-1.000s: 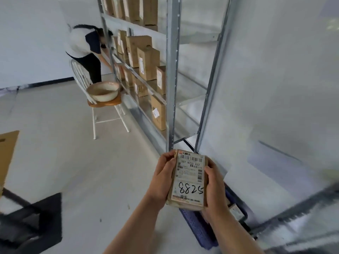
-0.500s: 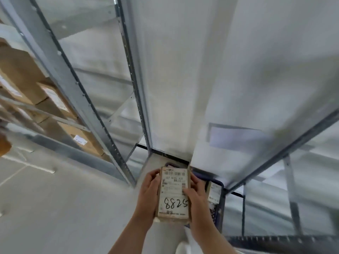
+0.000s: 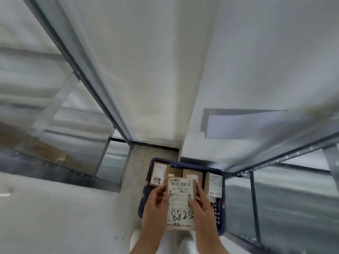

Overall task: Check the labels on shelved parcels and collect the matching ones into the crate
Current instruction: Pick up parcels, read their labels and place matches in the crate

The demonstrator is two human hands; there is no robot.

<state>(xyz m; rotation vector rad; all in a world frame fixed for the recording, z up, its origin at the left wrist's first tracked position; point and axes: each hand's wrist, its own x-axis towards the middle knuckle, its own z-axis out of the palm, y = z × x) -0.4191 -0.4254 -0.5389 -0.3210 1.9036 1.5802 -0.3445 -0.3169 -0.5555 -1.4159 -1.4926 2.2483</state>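
The pale grey floor carries a dark blue crate, positioned in the corner between the left rack and the right rack, with labelled cardboard parcels standing upright inside it.

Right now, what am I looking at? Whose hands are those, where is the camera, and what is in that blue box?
There is no machine here, just a person. The camera sits on the person's head and looks down, so you see their own two arms. The left hand and the right hand grip one brown parcel by its sides. Its white label has barcodes and the handwritten number 8825. Right below it is a dark blue crate on the pale floor, with other labelled parcels already inside. The grey metal bars on both sides are shelf frames. The picture is blurry, so the small print cannot be read.
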